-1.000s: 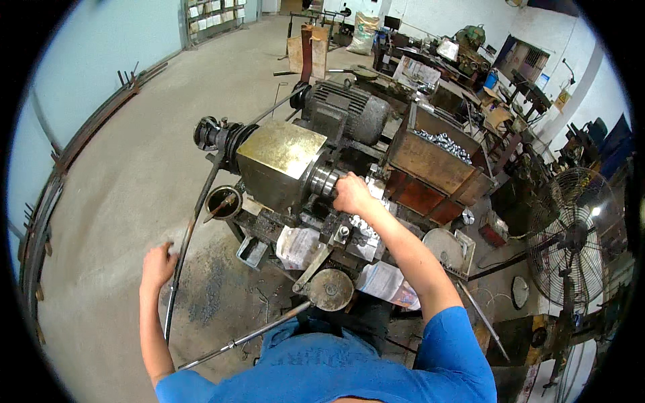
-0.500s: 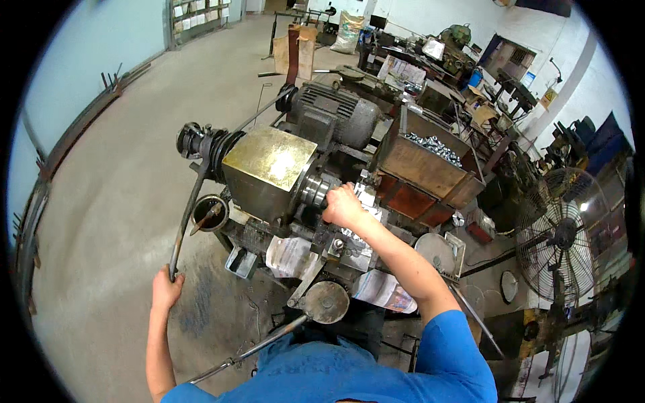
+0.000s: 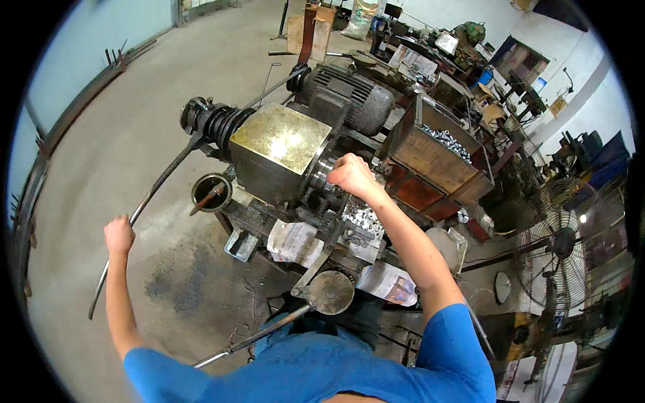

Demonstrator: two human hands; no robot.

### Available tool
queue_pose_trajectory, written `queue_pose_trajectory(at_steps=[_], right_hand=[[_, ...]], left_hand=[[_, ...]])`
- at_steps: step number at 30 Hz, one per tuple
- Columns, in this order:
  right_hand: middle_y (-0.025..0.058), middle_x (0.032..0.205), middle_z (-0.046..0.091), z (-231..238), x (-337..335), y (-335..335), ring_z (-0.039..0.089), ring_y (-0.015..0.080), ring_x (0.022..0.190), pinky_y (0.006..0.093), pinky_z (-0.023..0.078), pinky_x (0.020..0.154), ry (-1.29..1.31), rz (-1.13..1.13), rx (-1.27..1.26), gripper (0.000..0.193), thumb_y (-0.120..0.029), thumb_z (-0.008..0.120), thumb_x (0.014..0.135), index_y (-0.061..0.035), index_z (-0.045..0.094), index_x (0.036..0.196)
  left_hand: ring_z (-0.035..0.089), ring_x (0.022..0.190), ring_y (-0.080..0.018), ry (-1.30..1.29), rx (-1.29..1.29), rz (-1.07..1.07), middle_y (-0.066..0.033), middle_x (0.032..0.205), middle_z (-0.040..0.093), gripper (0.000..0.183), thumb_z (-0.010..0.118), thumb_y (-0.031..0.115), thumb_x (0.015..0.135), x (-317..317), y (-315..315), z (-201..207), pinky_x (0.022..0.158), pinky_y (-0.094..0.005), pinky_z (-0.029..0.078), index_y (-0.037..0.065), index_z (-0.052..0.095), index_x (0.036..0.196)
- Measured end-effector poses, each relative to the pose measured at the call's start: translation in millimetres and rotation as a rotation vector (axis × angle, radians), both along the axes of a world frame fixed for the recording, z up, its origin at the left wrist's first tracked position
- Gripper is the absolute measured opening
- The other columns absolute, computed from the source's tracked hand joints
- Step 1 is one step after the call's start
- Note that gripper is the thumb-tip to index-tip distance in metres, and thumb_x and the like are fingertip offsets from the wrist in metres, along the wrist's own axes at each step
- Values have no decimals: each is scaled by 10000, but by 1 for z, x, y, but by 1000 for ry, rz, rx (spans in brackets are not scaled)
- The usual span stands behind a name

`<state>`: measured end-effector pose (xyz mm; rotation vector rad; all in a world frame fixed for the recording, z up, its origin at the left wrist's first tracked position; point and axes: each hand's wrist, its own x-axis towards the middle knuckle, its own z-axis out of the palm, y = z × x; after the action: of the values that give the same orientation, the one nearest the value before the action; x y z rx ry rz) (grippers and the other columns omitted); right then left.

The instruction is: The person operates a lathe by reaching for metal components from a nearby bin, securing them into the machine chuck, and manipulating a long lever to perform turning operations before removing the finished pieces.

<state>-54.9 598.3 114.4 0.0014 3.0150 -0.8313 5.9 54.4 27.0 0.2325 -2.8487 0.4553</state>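
Note:
My left hand (image 3: 119, 234) is closed around a long dark metal lever (image 3: 156, 193) that runs up to the spring end (image 3: 213, 123) of a greasy machine. My right hand (image 3: 349, 174) is fisted at the machine's spindle, right beside the brass-coloured box housing (image 3: 279, 144); what it grips is hidden by the fingers. Below that hand lies a pile of small shiny metal parts (image 3: 363, 220) on the machine bed. A grey electric motor (image 3: 349, 97) sits behind the housing.
A rusty bin (image 3: 437, 164) of small metal parts stands right of the machine. A round can (image 3: 211, 193), a small tray (image 3: 240, 244), folded newspaper (image 3: 291, 242), a round disc on a rod (image 3: 330, 293) and a standing fan (image 3: 557, 248) surround it. Concrete floor stretches to the left.
My left hand has swung the lever down and outward to the left. My right hand stays at the spindle. The view has shifted closer over the machine.

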Motion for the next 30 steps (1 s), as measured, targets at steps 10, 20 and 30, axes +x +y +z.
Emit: queue_pose_trajectory(at_steps=[10, 20, 30], right_hand=[[203, 1113, 557, 21, 75, 57, 564, 353, 971, 367, 449, 849, 551, 115, -132, 224, -191, 604, 543, -50, 628, 715], [162, 895, 628, -37, 261, 228, 610, 308, 825, 336, 475, 746, 243, -419, 6, 226, -113, 598, 568, -16, 639, 768], [163, 988, 613, -148, 476, 377, 563, 321, 968, 422, 393, 898, -435, -1060, 682, 382, -238, 620, 631, -55, 583, 964]], left_hand=[[610, 783, -289, 793, 1046, -374, -152, 869, 621, 250, 578, 108, 794, -7, 84, -86, 705, -338, 464, 0, 580, 1019], [607, 884, -249, -488, -43, -536, -89, 874, 638, 174, 555, 136, 713, -45, 200, -185, 689, -408, 474, 93, 626, 866], [600, 898, -299, -477, 433, -188, -132, 925, 643, 355, 620, 239, 714, -26, 164, -200, 763, -408, 480, 167, 606, 1061]])
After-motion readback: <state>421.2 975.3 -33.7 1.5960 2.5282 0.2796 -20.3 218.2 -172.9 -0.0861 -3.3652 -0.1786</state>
